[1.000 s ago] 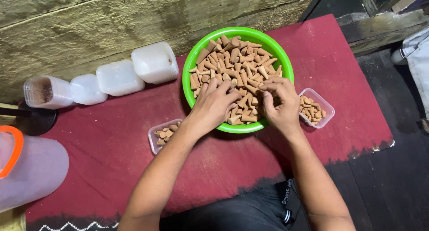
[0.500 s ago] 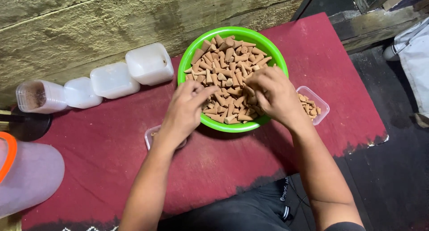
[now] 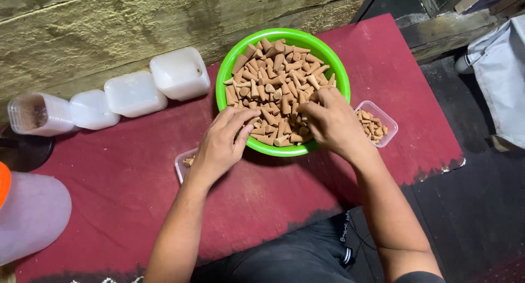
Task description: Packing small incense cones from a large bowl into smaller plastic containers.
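A bright green bowl (image 3: 221,89) heaped with tan cone-shaped pieces (image 3: 273,75) stands on a red cloth (image 3: 126,184). My left hand (image 3: 221,143) lies at the bowl's near left rim, its loosely spread fingertips touching the cones, and it hides most of a small clear tub (image 3: 182,165). My right hand (image 3: 331,124) is inside the bowl's near right side, fingers curled around a few cones. Just right of it sits a second small clear tub (image 3: 383,119) partly filled with cones.
Three white lidded tubs (image 3: 134,94) and a clear one with brown powder (image 3: 35,113) line the wooden wall at the left. A large translucent jug (image 3: 30,212) stands at the near left. A white bag (image 3: 497,69) lies on the dark floor at the right.
My left hand drew out of the bowl toward the small left tub, then reached back to the rim. My right hand shifted slightly within the bowl. The view drifted a little.
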